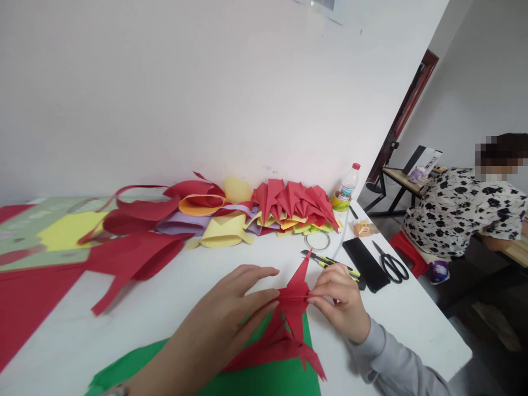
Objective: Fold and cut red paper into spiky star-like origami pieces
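Observation:
A folded red paper figure [293, 308] lies on a green paper sheet [272, 379] at the near edge of the white table [165, 297]. My left hand [231, 316] rests on the figure's left side, fingers stretched out flat and pressing it down. My right hand [340, 300] pinches the figure's right side between thumb and fingers. The pointed tip of the figure sticks up between my hands.
Red paper scraps [132, 256] and a pile of folded red, yellow and purple paper [264, 212] line the wall. A bottle [346, 188], tape ring [317, 240], utility knife [325, 260], black phone [365, 263] and scissors [391, 264] lie at right. A seated person [466, 212] is beyond the table's edge.

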`<state>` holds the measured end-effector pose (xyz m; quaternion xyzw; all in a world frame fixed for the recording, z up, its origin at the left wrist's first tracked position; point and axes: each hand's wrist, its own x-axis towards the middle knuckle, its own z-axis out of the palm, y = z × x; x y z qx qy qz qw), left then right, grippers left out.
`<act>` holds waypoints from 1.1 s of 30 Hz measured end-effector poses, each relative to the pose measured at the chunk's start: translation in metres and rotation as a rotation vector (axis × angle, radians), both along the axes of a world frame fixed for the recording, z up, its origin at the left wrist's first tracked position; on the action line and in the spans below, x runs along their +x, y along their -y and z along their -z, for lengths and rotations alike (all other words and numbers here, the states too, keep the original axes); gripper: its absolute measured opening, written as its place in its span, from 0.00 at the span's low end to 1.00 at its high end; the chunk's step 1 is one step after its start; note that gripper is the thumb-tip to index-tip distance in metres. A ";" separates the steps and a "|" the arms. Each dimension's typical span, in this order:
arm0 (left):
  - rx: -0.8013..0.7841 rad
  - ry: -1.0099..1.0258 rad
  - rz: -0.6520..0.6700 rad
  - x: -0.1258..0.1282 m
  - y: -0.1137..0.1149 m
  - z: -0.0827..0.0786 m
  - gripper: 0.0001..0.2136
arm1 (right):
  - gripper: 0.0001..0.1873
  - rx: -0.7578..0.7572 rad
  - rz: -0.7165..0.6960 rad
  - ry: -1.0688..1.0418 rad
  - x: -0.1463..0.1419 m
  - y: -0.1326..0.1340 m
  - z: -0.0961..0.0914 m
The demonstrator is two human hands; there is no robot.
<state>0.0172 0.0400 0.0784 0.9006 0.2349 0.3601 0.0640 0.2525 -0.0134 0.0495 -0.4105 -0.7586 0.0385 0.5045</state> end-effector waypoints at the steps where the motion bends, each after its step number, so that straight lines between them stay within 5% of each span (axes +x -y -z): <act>1: 0.066 -0.023 -0.013 0.002 0.002 0.000 0.11 | 0.06 0.012 -0.003 0.015 -0.002 0.001 -0.001; 5: 0.189 -0.081 -0.025 0.007 0.005 0.004 0.12 | 0.07 0.025 -0.012 0.044 -0.005 0.005 -0.004; 18: 0.172 -0.060 0.026 0.012 0.006 0.006 0.12 | 0.04 0.047 -0.032 -0.009 -0.005 0.009 -0.006; 21: -0.049 0.003 0.055 0.009 0.006 0.005 0.11 | 0.18 -0.056 -0.090 -0.233 -0.001 0.010 -0.005; 24: -0.429 0.102 0.119 0.006 0.006 -0.002 0.09 | 0.28 -0.185 -0.084 -0.677 0.004 0.005 -0.002; 27: -0.700 0.144 0.204 0.006 0.008 -0.014 0.08 | 0.25 -0.312 -0.042 -0.970 0.007 -0.004 0.002; 33: -1.232 0.123 0.360 0.011 0.021 -0.023 0.10 | 0.13 -0.512 -0.150 -1.000 0.004 -0.008 0.006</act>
